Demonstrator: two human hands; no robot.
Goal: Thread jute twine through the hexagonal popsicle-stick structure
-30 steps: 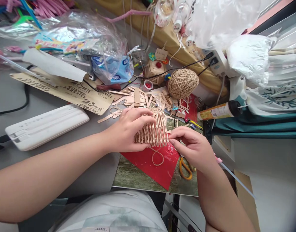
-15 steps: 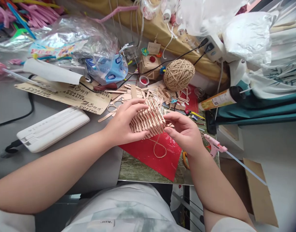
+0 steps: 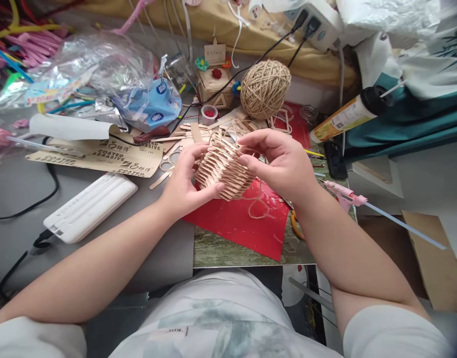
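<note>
A small basket (image 3: 224, 166) of stacked wooden craft sticks is held tilted above a red sheet. My left hand (image 3: 187, 179) wraps its left side, thumb along the near face and fingers behind. At the upper right, my right hand (image 3: 278, 161) has thumb and forefinger closed on the basket's edge; whether they also pinch twine I cannot tell. A loop of thin twine (image 3: 258, 208) hangs below the right hand, over the red sheet (image 3: 243, 228). Loose craft sticks (image 3: 196, 133) lie behind the basket, beside a large twine ball (image 3: 265, 88).
At left are a white power bank-like box (image 3: 90, 206), sandpaper sheets (image 3: 131, 158) and plastic bags (image 3: 101, 64). A pink glue gun (image 3: 345, 194), orange-handled scissors (image 3: 296, 226) and a tall cup (image 3: 347, 117) stand or lie at right. A small cup of red bits (image 3: 209, 114) sits behind.
My right hand has moved up along the basket to its upper right edge. The basket has turned to show more of its near side. The camera view has shifted.
</note>
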